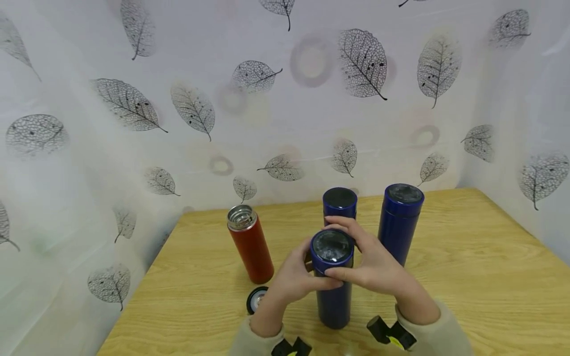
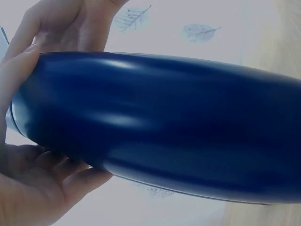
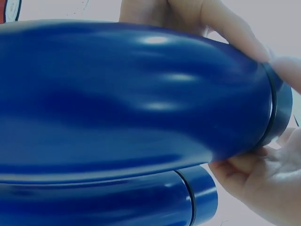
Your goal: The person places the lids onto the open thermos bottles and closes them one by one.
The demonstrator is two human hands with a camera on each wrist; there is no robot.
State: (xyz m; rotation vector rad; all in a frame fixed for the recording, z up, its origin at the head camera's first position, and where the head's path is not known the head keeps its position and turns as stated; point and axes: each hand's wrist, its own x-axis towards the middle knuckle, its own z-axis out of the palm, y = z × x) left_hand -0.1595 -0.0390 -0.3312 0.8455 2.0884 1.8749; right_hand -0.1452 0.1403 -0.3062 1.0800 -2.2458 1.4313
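A dark blue thermos bottle (image 1: 334,309) stands upright on the table between both hands, its glossy lid (image 1: 331,244) on top. My left hand (image 1: 291,277) grips it around the upper body, thumb across the front. With thumb and fingers, my right hand (image 1: 380,262) holds the lid at its rim. In the right wrist view a thin gap shows between the lid (image 3: 283,110) and the bottle body (image 3: 141,94). The left wrist view has the blue body (image 2: 178,127) across it, with fingers on both sides of its top end.
Left of the hands stands a red thermos (image 1: 254,249) with its steel mouth uncovered. A round black and silver lid (image 1: 256,299) lies near its base, partly behind the left wrist. Two more lidded blue thermoses, one behind (image 1: 340,199) and one at right (image 1: 400,225), stand close by.
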